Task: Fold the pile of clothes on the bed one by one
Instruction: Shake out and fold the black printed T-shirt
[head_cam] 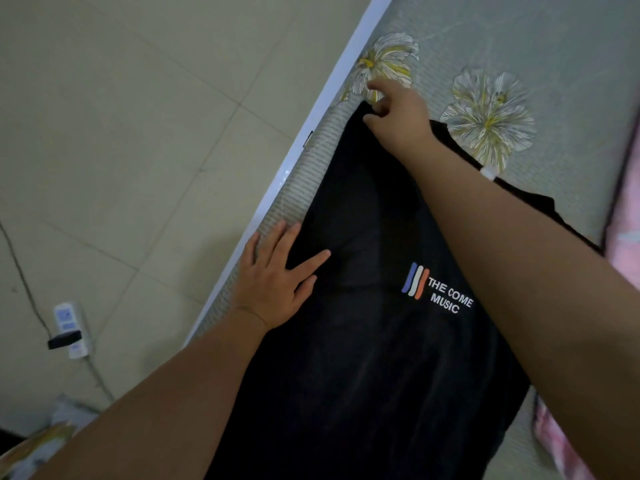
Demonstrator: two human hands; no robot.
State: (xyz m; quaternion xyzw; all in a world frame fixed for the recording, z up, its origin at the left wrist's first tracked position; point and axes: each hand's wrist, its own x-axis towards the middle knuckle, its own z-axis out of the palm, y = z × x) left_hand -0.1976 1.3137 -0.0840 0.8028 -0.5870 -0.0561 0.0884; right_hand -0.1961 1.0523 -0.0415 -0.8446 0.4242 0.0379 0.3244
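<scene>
A black T-shirt [374,306] lies spread lengthwise on a bed, running from the bottom centre of the frame up toward the upper middle, with a small printed logo [434,289] reading "THE COME MUSIC" beside three coloured stripes. The bed is covered by a grey-green mat [554,39] with large pale flower prints, and its white edge [311,126] cuts diagonally from top centre to lower left. The person's left hand [273,282] rests flat on the shirt's near edge at centre left, fingers straight and spread, holding the cloth down. The right hand [398,112] reaches to the shirt's far corner in the upper middle, fingers curled and pinching the fabric there. The shirt looks smoothed out but not yet folded, so I would judge this garment is at the laying-out or first-fold stage. No pile of other clothes shows, so how many remain cannot be told. A pink cloth [623,254] lies along the right edge. On the tiled floor [121,116], lower left, sits a white power strip [69,327].
</scene>
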